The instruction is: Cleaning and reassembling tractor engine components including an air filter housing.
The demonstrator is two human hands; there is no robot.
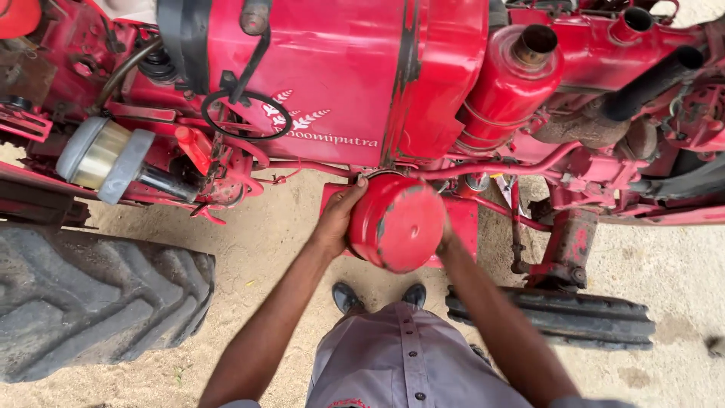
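Left hand (337,219) and right hand (445,240) clasp a red round canister (398,223) from either side, fingers curled on its rim, low against the red tractor body (332,75). Big rear tyre (91,302) lies left, smaller front tyre (559,313) right, on sandy ground (257,242).

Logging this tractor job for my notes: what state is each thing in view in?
Red round canister: held on both sides, paint chipped.
Left hand: gripping the canister's left edge.
Right hand: mostly hidden behind the canister.
Exhaust pipe: open-topped, upright.
Large rear tyre: resting on sand.
Glass bowl filter: mounted, tilted.
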